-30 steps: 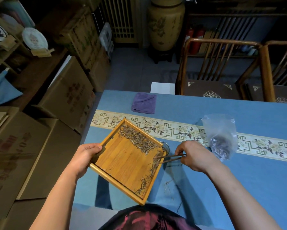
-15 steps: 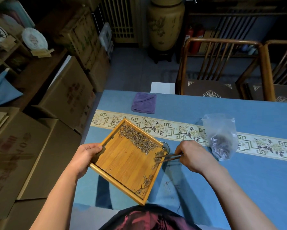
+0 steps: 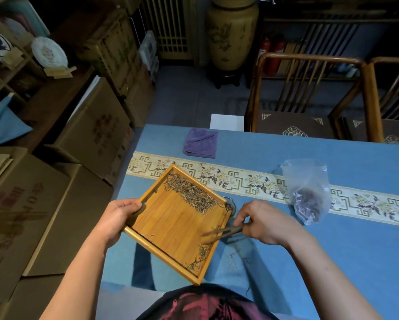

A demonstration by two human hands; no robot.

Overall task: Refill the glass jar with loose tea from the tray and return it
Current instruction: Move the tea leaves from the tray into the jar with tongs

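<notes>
Now tray (image 3: 170, 229) sits between left hand (image 3: 117, 218) and right hand (image 3: 263, 224).

Looks like a tea shop's back room: stacked cardboard boxes (image 3: 87, 125) at 9 o'clock, wrapped tea cakes (image 3: 48, 51) on shelves at 10, big ceramic urn (image 3: 232, 31) at 12.

Honey-yellow tray (image 3: 170, 229), blue tablecloth (image 3: 332, 262), purple towel (image 3: 200, 143).

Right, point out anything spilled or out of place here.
Loose tea strands lie scattered on the blue tablecloth beside the tray, below the right hand: they missed the jar, barely visible behind the tray's corner.
</notes>
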